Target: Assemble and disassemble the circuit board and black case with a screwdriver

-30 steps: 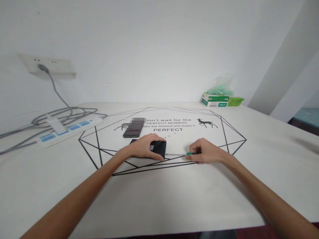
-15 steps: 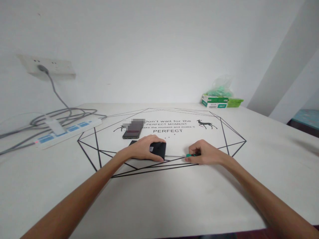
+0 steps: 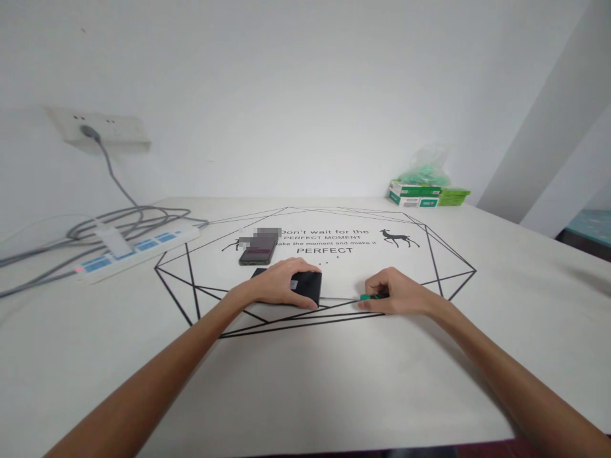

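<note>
My left hand [image 3: 281,283] is curled over a flat black rectangular case [image 3: 308,287], thumb on its near edge and fingers on the far one. A small light mark shows on its top, and the palm hides its middle. To the right, my right hand [image 3: 394,291] is closed around the green and black handle of a screwdriver [image 3: 365,297]. Its thin shaft points left, low over the tabletop, and its tip lies at the case's right edge; I cannot tell whether they touch. A smartphone [image 3: 258,249] lies just behind the case.
On the left is a white power strip [image 3: 138,254] with a white plug-in adapter [image 3: 113,240] and coiled grey cable [image 3: 102,222]. Green and white boxes [image 3: 414,194] with a plastic bag [image 3: 427,166] stand at the back right. A wall socket [image 3: 114,128] is above the cable.
The whole view has shifted slightly, so everything sits a little further right. Both hands keep the same hold on the case and the screwdriver.
</note>
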Motion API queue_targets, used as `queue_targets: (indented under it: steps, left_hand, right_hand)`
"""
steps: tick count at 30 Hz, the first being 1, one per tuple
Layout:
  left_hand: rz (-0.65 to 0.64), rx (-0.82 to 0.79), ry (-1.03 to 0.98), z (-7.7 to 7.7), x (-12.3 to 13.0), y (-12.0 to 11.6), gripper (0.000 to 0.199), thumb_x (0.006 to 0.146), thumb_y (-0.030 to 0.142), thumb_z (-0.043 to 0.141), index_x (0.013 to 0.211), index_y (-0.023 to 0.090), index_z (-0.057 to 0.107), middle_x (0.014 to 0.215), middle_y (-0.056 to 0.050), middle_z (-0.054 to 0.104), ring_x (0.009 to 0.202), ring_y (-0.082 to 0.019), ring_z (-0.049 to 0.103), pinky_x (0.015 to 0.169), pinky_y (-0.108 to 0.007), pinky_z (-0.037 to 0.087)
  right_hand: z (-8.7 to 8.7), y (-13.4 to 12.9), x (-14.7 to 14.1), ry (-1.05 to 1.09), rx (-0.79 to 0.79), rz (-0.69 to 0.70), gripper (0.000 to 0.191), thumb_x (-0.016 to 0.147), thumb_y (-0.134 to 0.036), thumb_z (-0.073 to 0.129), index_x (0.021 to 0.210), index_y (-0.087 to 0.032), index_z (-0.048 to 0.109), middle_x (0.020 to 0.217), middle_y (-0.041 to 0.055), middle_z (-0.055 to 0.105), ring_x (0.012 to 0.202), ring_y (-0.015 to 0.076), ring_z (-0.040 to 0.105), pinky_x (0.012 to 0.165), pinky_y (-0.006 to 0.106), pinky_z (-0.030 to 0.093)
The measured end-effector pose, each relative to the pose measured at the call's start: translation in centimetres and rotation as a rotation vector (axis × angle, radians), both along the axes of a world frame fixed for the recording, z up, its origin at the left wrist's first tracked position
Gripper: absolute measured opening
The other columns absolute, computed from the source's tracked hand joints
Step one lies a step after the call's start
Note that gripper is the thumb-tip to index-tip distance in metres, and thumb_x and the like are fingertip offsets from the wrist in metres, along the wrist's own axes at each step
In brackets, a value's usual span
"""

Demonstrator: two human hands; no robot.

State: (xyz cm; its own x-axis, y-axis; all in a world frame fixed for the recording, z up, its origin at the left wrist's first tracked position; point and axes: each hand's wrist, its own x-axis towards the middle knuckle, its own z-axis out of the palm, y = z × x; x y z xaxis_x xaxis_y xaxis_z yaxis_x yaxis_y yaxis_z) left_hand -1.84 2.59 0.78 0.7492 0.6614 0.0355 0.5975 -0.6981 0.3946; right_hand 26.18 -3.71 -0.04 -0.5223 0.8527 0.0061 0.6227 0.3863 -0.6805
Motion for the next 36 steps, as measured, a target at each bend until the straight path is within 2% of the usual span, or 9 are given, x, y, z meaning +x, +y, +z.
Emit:
queue_targets:
  steps: [7, 15, 28, 36]
  left_hand:
    - [-0.003, 0.005, 0.01, 0.15, -0.02, -0.11, 0.072, 0.067, 0.064, 0.069, 0.126, 0.024, 0.056, 0.123, -0.007, 0.058, 0.113, -0.027, 0.052, 0.096, -0.034, 0.039]
    - [-0.007, 0.004, 0.007, 0.09, 0.06, -0.01, 0.073, 0.066, 0.064, 0.07, 0.126, 0.024, 0.056, 0.123, -0.007, 0.058, 0.113, -0.027, 0.052, 0.097, -0.035, 0.039]
    - [-0.018, -0.004, -0.006, -0.04, -0.15, 0.21, 0.075, 0.065, 0.066, 0.07, 0.126, 0.025, 0.056, 0.122, -0.007, 0.058, 0.112, -0.027, 0.052, 0.095, -0.035, 0.039]
    - [-0.021, -0.002, -0.004, 0.09, -0.04, 0.1, 0.073, 0.066, 0.065, 0.07, 0.126, 0.025, 0.056, 0.12, -0.007, 0.058, 0.111, -0.026, 0.052, 0.095, -0.034, 0.039]
  right_hand:
    - [-0.19, 0.17, 0.17, 0.057, -0.077, -0.012, 0.042, 0.079, -0.043, 0.061, 0.053, -0.02, 0.036, 0.049, -0.0077, 0.026, 0.048, 0.0071, 0.022, 0.047, 0.025, 0.016]
    - [-0.55, 0.32, 0.09, 0.005, 0.007, 0.007, 0.044, 0.077, -0.041, 0.062, 0.053, -0.02, 0.032, 0.052, -0.0073, 0.025, 0.051, 0.0076, 0.022, 0.049, 0.026, 0.016]
    - [-0.14, 0.09, 0.17, 0.022, -0.02, 0.008, 0.043, 0.078, -0.041, 0.061, 0.054, -0.019, 0.033, 0.051, -0.0075, 0.025, 0.05, 0.0073, 0.021, 0.049, 0.026, 0.014]
    - [-0.32, 0.17, 0.04, 0.018, 0.025, 0.007, 0.041, 0.078, -0.044, 0.061, 0.055, -0.019, 0.037, 0.051, -0.0068, 0.027, 0.05, 0.0076, 0.023, 0.049, 0.026, 0.016]
